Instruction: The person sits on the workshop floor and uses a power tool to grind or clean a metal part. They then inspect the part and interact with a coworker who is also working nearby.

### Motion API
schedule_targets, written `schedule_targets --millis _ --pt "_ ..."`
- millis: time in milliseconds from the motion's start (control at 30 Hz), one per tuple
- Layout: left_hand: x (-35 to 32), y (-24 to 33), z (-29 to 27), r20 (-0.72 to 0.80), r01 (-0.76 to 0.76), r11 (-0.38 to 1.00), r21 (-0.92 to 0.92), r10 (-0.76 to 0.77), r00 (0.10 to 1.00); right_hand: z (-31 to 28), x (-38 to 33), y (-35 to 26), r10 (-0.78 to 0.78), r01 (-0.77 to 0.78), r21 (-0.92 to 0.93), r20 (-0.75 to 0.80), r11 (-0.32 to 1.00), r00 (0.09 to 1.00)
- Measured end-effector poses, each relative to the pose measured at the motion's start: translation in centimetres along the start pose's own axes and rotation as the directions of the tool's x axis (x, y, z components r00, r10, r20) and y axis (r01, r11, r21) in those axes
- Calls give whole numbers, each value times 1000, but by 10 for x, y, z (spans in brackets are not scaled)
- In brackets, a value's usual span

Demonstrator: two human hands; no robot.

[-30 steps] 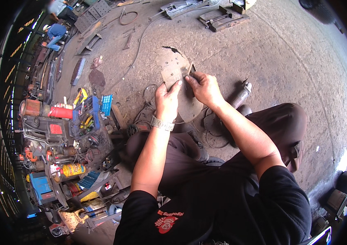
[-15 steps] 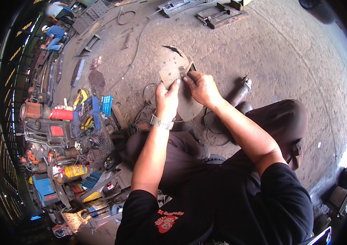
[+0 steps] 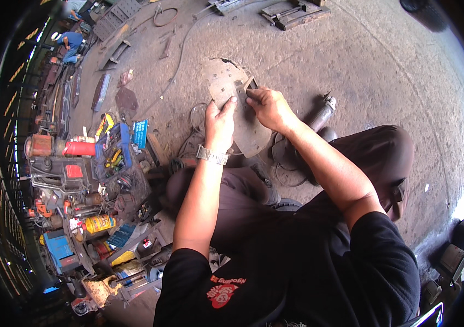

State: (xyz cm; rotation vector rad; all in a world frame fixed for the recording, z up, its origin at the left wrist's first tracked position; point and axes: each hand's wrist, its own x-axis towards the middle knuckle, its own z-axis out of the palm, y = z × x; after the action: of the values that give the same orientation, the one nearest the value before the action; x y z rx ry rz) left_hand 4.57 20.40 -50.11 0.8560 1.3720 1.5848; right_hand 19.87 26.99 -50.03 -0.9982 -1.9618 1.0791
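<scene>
A flat, rusty grey metal plate (image 3: 251, 133) with small holes is held up over the concrete floor in front of me. My left hand (image 3: 220, 122), with a metal watch on the wrist, grips its left edge, thumb on top. My right hand (image 3: 267, 106) pinches a small angular metal piece (image 3: 243, 87) against the plate's upper part. Both forearms reach forward from my seated body. The plate's lower edge is hidden behind my hands and knee.
An angle grinder (image 3: 319, 114) lies on the floor right of my hands, its cable (image 3: 196, 114) looping left. A cluttered pile of tools, a blue crate (image 3: 113, 155), red canisters (image 3: 79, 148) and a yellow bottle (image 3: 99, 223) fills the left. Steel frames (image 3: 292, 12) lie far ahead. Another person (image 3: 71, 41) crouches top left.
My hands and the plate shifted slightly up and away from me. The right hand's fingers have adjusted on the small metal piece.
</scene>
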Motion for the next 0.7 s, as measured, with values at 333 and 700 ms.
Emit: schedule_targets --millis 333,700 --pt "0 3 1 -6 93 992 -87 -94 996 -1 2 5 67 -76 96 86 993 994" --pt "2 -1 0 24 168 984 -61 -167 986 1 0 14 157 -172 160 101 972 982"
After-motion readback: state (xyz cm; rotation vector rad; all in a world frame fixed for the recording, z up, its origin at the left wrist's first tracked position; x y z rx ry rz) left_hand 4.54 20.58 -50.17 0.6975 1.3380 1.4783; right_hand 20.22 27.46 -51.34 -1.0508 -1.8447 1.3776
